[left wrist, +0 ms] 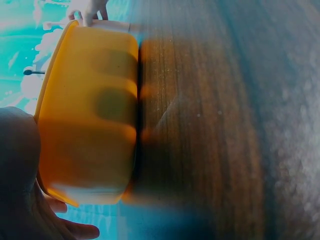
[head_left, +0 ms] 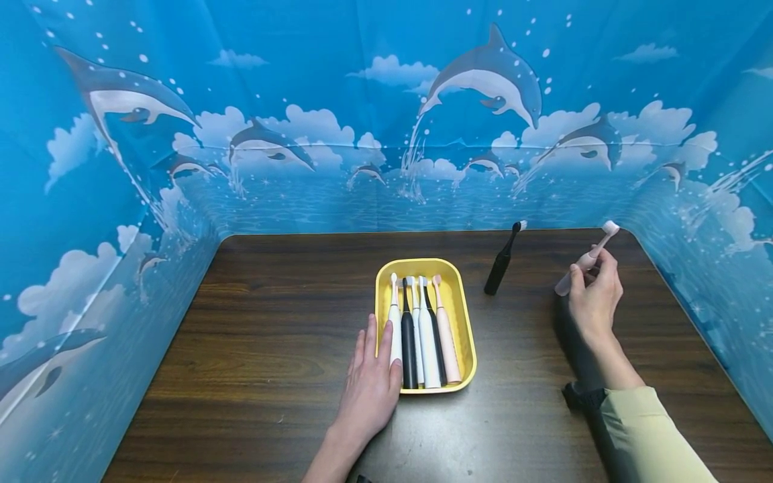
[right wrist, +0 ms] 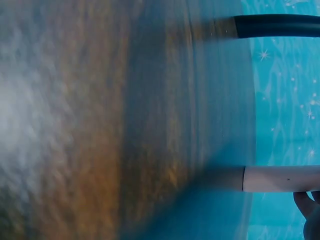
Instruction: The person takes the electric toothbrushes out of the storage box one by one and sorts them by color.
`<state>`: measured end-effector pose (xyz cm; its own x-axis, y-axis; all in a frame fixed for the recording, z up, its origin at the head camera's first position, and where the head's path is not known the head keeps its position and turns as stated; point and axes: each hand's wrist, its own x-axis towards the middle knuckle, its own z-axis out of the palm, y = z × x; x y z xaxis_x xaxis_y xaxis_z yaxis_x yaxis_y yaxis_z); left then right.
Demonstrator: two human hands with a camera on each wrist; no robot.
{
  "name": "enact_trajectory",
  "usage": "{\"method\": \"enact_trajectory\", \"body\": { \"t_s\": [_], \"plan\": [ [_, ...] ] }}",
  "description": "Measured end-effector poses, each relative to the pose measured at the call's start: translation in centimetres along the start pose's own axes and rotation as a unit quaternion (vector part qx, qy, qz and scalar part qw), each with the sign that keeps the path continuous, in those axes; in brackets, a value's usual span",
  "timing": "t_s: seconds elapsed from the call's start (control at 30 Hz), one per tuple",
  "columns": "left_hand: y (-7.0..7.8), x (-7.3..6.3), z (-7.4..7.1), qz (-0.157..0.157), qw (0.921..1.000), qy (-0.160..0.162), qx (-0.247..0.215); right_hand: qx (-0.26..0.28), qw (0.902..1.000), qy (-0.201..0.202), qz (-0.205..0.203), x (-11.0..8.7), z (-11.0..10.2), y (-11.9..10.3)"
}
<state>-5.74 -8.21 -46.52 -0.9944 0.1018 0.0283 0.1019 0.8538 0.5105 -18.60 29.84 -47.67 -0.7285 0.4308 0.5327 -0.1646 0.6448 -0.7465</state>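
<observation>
While the left hand (head_left: 370, 386) rests straight-fingered against the yellow tray (head_left: 464, 329), probably steadying it, the right hand (head_left: 594, 298), grip narrow, pinches a pink toothbrush (head_left: 586, 261) upright on the table (head_left: 272, 335), likely against toppling, near the freestanding black toothbrush (head_left: 501, 263).

Pink t'brush (head_left: 586, 260) & blk t'brush (head_left: 498, 268) upright on R of table (head_left: 272, 322), yellow tray (head_left: 457, 302) approx. mid w/ wht/blk/pink brushes (head_left: 430, 342) lying inside.
</observation>
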Motion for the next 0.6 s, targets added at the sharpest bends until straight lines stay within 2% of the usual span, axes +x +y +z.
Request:
{"method": "enact_trajectory", "body": {
  "t_s": [0.2, 0.6],
  "plan": [
    [0.07, -0.02, -0.03, -0.004, 1.0000, -0.003, -0.001, -0.006, 0.9999, -0.016, -0.001, 0.11, -0.06, 0.06],
    [0.11, 0.00, -0.05, -0.011, 0.9999, -0.006, -0.002, -0.037, 0.9950, -0.066, 0.066, 0.31, 0.01, -0.17]
  ]
}}
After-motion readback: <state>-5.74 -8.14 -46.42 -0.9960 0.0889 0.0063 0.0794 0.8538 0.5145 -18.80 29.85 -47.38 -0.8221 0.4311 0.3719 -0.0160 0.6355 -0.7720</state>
